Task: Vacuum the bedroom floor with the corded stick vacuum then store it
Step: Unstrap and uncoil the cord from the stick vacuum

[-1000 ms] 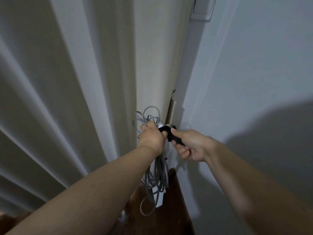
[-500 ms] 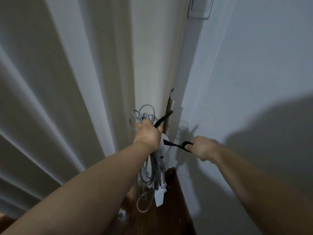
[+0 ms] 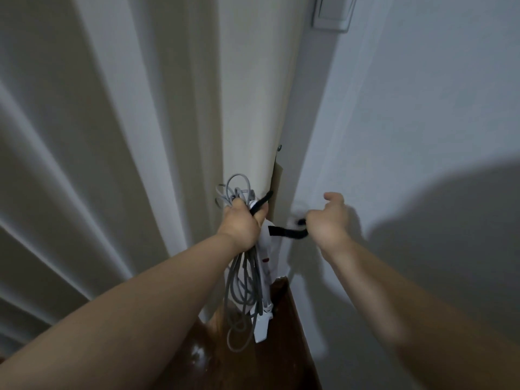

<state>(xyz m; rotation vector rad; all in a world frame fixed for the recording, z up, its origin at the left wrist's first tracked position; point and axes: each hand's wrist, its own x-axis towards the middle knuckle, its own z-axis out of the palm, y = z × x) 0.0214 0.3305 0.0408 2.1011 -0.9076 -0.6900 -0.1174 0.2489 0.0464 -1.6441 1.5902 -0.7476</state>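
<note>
Reading left of the vacuum first: pale curtain hangs in folds, filling that whole side. Left hand is curled tight around the top of the white stick vacuum, clamping the bundled grey cord against the handle; cord loops poke up above the fist and hang down below it alongside the body. Vacuum stands near-upright in the corner, long axis vertical, lower end toward the dark wood floor, curtain on one side and white wall on the other. Black strap leaves the vacuum body just below the left fist and runs roughly horizontal, away from the vacuum toward the wall side. A second black end sticks up and out from the top of the left fist. Right hand pinches the strap's far end, thumb raised and free, other fingers curled on it; strap looks taut between vacuum and hand. Above that, a white switch plate on the wall. My read: vacuuming is done, this is the storage step, securing the cord. The key geometry is strap axis horizontal versus bundle axis vertical, so the right hand, the only one on the free end, likely has to bring it back across the cord toward the left fist. Risk: loops slipping out if the left grip eases.
</note>
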